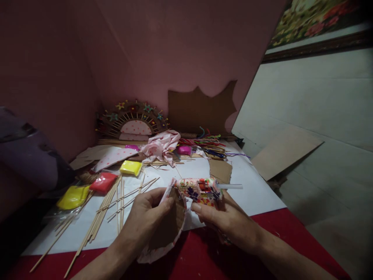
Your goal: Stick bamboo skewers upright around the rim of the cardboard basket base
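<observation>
My left hand (151,214) grips a rounded cardboard piece (167,227), brown face toward me, with pale pink cloth folded over its rim. Its thumb lies on the cardboard near the top edge. In my right hand (224,217) is a hot glue gun (201,190) wrapped in colourful flower-patterned cloth. A translucent glue stick (233,186) sticks out of its back end. The gun's front points left, at the upper edge of the cardboard; whether the tip touches it I cannot tell. My right fingers are partly hidden behind the gun.
Bamboo sticks (101,217) lie at the left, beside yellow (72,196) and red (104,182) clay packets. Crumpled pink cloth (161,146), scissors (215,151) and coloured pipe cleaners (201,140) lie farther back. A decorated stick fan (135,120) and cut cardboard (201,111) lean on the wall.
</observation>
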